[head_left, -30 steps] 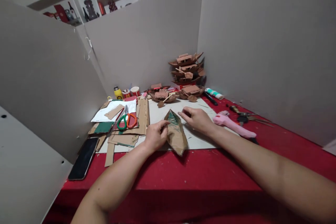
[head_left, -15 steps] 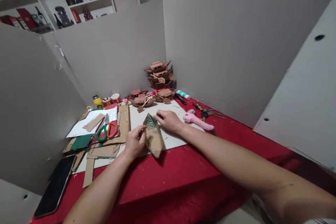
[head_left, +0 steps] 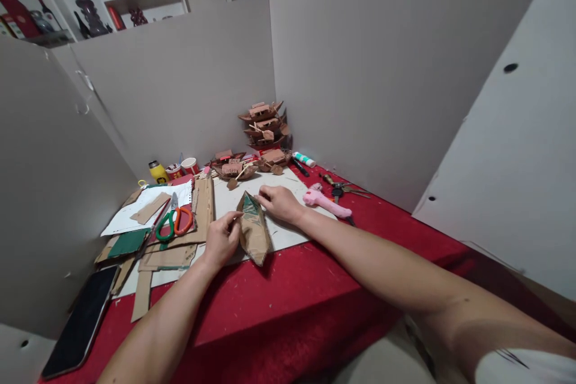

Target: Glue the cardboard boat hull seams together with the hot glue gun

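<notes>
A boat-shaped cardboard hull (head_left: 253,232) with green inside its bow rests on the white board (head_left: 294,228) near the red table's front. My left hand (head_left: 220,240) pinches its left side, fingers closed on the edge. My right hand (head_left: 279,203) lies with fingers curled at the hull's far tip, touching it. Both forearms reach in from the lower edge.
Green-and-orange scissors (head_left: 173,222) lie on cardboard scraps (head_left: 171,255) to the left. A black phone (head_left: 76,324) sits at the front left. A pink glue gun (head_left: 324,203) and keys (head_left: 339,189) lie to the right. Finished cardboard boats (head_left: 263,126) pile up at the back. White partitions enclose the table.
The camera has swung right and pulled back, so the table looks smaller and further left. Both hands keep their hold on the hull; it has hardly moved.
</notes>
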Demonstrator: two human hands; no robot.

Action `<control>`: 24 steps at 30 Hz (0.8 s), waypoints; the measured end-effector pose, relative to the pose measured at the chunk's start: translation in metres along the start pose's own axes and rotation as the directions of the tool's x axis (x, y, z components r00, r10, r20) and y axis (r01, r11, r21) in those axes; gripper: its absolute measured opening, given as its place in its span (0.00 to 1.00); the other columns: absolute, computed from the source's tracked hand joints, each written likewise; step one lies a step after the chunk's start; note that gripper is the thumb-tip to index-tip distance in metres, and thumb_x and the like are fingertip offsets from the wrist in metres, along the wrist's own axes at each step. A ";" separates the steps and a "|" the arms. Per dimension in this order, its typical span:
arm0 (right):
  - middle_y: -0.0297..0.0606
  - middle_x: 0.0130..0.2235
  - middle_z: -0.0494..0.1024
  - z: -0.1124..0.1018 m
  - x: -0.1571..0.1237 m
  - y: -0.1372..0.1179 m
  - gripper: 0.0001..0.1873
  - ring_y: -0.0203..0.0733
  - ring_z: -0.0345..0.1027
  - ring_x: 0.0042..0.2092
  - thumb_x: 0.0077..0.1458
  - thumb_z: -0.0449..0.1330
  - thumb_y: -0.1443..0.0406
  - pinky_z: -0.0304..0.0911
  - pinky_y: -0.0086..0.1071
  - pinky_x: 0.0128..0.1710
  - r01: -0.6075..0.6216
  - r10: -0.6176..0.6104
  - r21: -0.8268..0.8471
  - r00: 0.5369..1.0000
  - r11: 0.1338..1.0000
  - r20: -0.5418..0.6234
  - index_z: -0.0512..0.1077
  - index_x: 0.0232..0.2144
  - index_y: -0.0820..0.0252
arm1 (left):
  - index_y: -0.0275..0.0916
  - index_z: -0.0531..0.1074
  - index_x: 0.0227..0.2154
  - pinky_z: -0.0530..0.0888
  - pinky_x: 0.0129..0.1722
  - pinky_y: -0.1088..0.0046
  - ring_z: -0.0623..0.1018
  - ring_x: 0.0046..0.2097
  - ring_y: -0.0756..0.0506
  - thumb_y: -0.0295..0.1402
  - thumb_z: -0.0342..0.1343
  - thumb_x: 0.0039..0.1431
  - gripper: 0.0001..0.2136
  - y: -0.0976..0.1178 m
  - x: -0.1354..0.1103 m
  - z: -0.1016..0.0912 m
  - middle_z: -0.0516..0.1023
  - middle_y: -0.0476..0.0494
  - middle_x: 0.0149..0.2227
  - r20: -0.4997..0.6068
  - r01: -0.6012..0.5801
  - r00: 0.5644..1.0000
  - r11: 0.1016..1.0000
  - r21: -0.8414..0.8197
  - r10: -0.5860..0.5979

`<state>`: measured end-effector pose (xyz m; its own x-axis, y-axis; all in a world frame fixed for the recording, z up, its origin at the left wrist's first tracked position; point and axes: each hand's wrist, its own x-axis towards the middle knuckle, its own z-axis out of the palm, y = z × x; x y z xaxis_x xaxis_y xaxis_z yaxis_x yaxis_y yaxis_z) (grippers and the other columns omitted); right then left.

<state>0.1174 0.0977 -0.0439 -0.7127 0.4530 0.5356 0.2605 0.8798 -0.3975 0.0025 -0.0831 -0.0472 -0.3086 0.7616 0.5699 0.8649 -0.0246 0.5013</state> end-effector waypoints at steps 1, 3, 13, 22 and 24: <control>0.37 0.26 0.75 0.000 0.000 0.000 0.15 0.36 0.61 0.28 0.59 0.52 0.57 0.48 0.29 0.30 0.000 0.000 0.001 1.000 1.000 0.001 0.71 0.28 0.60 | 0.38 0.75 0.39 0.71 0.35 0.74 0.78 0.35 0.47 0.27 0.49 0.56 0.12 0.000 0.000 0.000 0.81 0.44 0.36 0.000 0.002 1.000 1.000 -0.001 -0.002; 0.38 0.26 0.75 0.000 0.000 0.000 0.14 0.37 0.61 0.28 0.59 0.52 0.58 0.48 0.29 0.30 -0.002 0.002 0.001 1.000 1.000 0.002 0.71 0.28 0.60 | 0.38 0.75 0.39 0.71 0.36 0.74 0.79 0.36 0.47 0.26 0.49 0.56 0.12 0.001 0.000 0.000 0.81 0.44 0.37 0.000 0.006 1.000 1.000 -0.001 -0.006; 0.38 0.26 0.75 -0.002 -0.003 0.000 0.15 0.37 0.62 0.28 0.59 0.52 0.58 0.49 0.29 0.30 -0.010 0.010 -0.002 1.000 1.000 -0.009 0.71 0.28 0.60 | 0.38 0.75 0.38 0.70 0.33 0.75 0.77 0.33 0.48 0.26 0.48 0.56 0.12 0.000 0.002 0.002 0.81 0.44 0.35 0.000 0.000 1.000 1.000 0.003 0.000; 0.39 0.28 0.76 -0.002 -0.002 0.002 0.14 0.38 0.62 0.28 0.59 0.52 0.58 0.49 0.30 0.30 -0.014 0.014 -0.037 1.000 0.999 -0.010 0.72 0.29 0.60 | 0.37 0.76 0.39 0.68 0.30 0.76 0.74 0.28 0.50 0.25 0.48 0.55 0.12 0.000 0.002 0.003 0.80 0.46 0.31 0.000 -0.007 1.000 1.000 -0.011 0.007; 0.39 0.28 0.77 -0.002 0.000 0.001 0.14 0.38 0.63 0.29 0.59 0.52 0.58 0.48 0.30 0.30 -0.005 0.004 -0.033 1.000 0.999 -0.003 0.72 0.30 0.60 | 0.38 0.76 0.38 0.68 0.29 0.76 0.73 0.27 0.50 0.26 0.48 0.56 0.12 -0.001 0.002 0.003 0.79 0.47 0.29 -0.017 0.000 1.000 1.000 -0.002 0.000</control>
<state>0.1193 0.0988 -0.0432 -0.7093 0.4574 0.5364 0.2850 0.8820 -0.3753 0.0021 -0.0800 -0.0485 -0.3151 0.7502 0.5813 0.8642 -0.0264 0.5025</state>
